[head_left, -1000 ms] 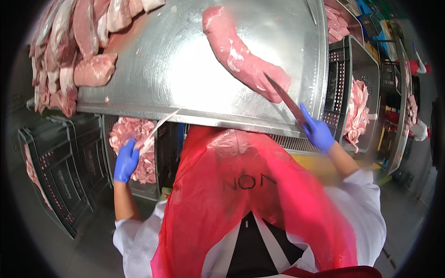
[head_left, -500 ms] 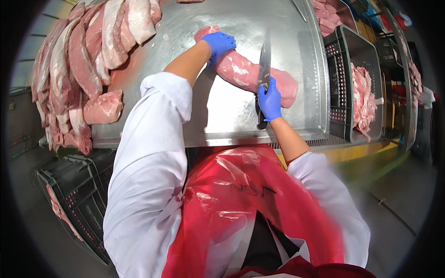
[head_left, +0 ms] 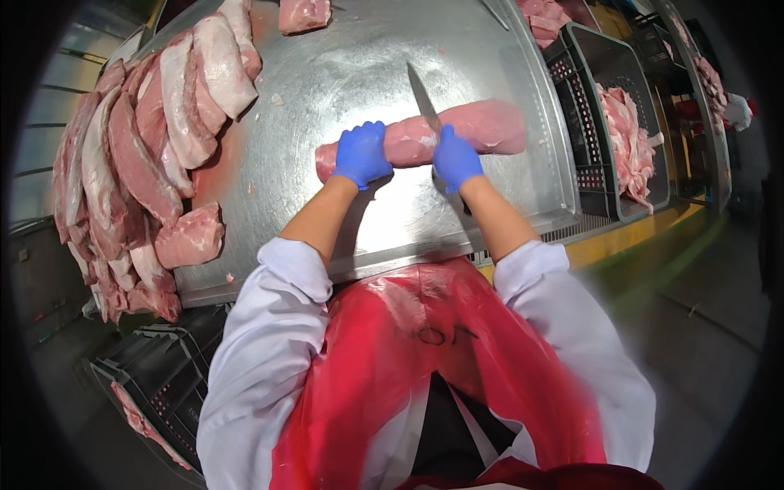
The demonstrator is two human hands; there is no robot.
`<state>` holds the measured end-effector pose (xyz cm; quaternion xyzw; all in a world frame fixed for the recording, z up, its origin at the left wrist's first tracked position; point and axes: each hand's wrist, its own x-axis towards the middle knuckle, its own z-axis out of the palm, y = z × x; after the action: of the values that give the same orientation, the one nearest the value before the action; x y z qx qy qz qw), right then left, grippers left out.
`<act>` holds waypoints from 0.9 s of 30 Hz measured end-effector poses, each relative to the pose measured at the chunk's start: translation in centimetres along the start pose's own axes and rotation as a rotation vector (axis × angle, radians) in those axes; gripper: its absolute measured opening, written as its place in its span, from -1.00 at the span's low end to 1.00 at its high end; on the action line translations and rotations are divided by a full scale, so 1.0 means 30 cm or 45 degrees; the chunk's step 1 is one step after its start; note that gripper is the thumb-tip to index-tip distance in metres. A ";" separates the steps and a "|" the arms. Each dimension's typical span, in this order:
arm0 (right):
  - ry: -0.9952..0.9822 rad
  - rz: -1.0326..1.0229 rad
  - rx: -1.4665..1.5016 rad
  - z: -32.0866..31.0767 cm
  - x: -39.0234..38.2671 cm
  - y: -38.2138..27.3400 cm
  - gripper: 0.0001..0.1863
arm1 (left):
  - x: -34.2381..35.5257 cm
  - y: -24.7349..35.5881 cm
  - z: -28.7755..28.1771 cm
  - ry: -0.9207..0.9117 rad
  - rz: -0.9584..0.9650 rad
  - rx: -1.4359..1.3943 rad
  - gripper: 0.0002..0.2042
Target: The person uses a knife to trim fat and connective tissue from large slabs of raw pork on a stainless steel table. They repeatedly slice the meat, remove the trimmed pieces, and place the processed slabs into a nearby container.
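A long boneless pork loin (head_left: 490, 126) lies across the steel work table (head_left: 302, 98) in front of me, its right end slightly higher than its left. My left hand (head_left: 364, 155), in a blue glove, is wrapped over the loin near its left end. The right hand (head_left: 457, 159), gloved alike, grips a knife (head_left: 422, 94) just right of the loin's middle. The blade crosses over the meat and points away, tilted to the left. My fist covers most of the handle. Whether the edge touches the meat, I cannot tell.
Long fatty meat strips (head_left: 135, 155) are heaped on the left, beside a short meat piece (head_left: 189, 235). Another meat chunk (head_left: 305, 14) sits at the far edge. On the right, a dark crate (head_left: 581, 155) holds trimmings (head_left: 629, 139). Black crates (head_left: 163, 367) stand lower left.
The loin has turned to lie more level across the table. My left hand has shifted down and left with its end; my right hand moved slightly left, and the blade now leans left.
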<state>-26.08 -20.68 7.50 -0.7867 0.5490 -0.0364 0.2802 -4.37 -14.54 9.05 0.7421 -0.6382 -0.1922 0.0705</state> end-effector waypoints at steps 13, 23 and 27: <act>-0.267 -0.079 -0.060 0.154 -0.094 0.084 -0.50 | -0.119 0.007 0.030 0.167 -0.211 -0.230 -0.39; -0.404 -0.194 0.304 -0.334 -0.465 0.440 -0.66 | -0.140 0.331 -0.403 0.368 0.163 -1.448 -0.22; -0.127 -0.248 0.530 -0.468 -0.501 0.644 -0.70 | 0.250 0.788 -0.723 0.487 0.636 -1.531 -0.34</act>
<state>-53.43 -17.66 13.79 -0.7621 0.4364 -0.1366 0.4583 -17.13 -29.04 35.74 0.4251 -0.5489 -0.3568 0.6250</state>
